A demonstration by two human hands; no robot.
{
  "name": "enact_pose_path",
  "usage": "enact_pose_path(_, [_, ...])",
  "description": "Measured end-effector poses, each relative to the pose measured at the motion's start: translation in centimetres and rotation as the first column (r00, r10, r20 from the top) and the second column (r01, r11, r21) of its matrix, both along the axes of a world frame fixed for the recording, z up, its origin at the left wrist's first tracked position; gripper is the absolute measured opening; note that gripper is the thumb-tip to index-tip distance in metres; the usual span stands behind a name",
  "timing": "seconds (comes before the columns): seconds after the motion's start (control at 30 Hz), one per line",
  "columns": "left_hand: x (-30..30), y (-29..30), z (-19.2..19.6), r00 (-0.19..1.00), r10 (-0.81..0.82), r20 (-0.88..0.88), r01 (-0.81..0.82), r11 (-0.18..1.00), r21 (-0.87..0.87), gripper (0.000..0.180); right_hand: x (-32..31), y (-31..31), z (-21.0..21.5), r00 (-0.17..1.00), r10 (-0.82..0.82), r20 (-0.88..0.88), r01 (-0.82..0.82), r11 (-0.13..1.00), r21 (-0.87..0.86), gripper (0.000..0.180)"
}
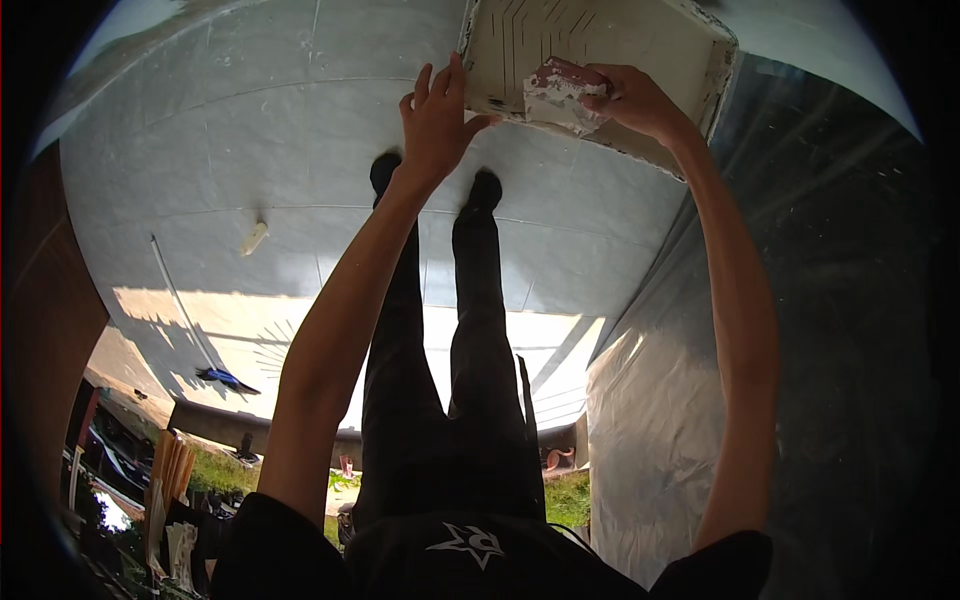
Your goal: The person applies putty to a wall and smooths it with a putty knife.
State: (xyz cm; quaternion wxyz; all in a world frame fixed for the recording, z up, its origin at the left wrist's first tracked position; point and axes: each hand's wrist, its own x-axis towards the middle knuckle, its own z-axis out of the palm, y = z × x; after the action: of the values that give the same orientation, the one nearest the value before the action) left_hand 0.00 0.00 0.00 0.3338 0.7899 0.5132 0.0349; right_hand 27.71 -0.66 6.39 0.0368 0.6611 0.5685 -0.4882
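A cream-coloured, tray-like panel (655,45) with a raised, chipped rim and rows of thin slots lies at the top, partly outside the picture. At its near left corner rests my left hand (432,125), fingers spread along the edge and thumb apart, holding nothing. My right hand (632,100) is closed round a reddish-brown, block-like piece (562,95) caked with flaky white material. That piece overlaps the panel's near rim; whether it presses on the surface I cannot tell. Its exact kind does not show.
Grey tiled floor (250,150) spreads on the left. A small whitish object (254,238) lies there, and beyond it a blue-headed broom (228,380) with a long pale handle. Crumpled plastic sheeting (650,400) covers the right side. My dark shoes (486,190) stand near the panel.
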Motion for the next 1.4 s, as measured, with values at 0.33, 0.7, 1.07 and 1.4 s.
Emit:
enact_pose_path(0.33, [-2.5,2.9,11.0,0.988,-0.052,0.146,0.039,0.995,0.091,0.089,-2.7,-4.7,12.4,0.372,-0.694,-0.617,0.734,0.627,-0.262,0.04])
enact_pose_path(0.7, [-1.5,12.0,33.3,0.893,-0.229,0.387,0.039,0.897,0.439,0.075,-6.3,-0.8,32.9,-0.023,-0.353,-0.935,0.907,0.385,-0.168,0.035])
enact_pose_path(1.07, [2.8,17.3,49.8,0.819,-0.384,0.427,-0.043,0.701,0.712,0.073,-3.6,6.1,51.3,0.223,-0.162,-0.961,0.975,0.054,0.217,0.02])
enact_pose_path(1.4, [5.0,20.5,57.8,0.845,-0.325,0.424,-0.22,0.513,0.83,0.075,-2.6,14.4,62.1,0.906,-0.335,-0.257,0.157,-0.298,0.942,0.03])
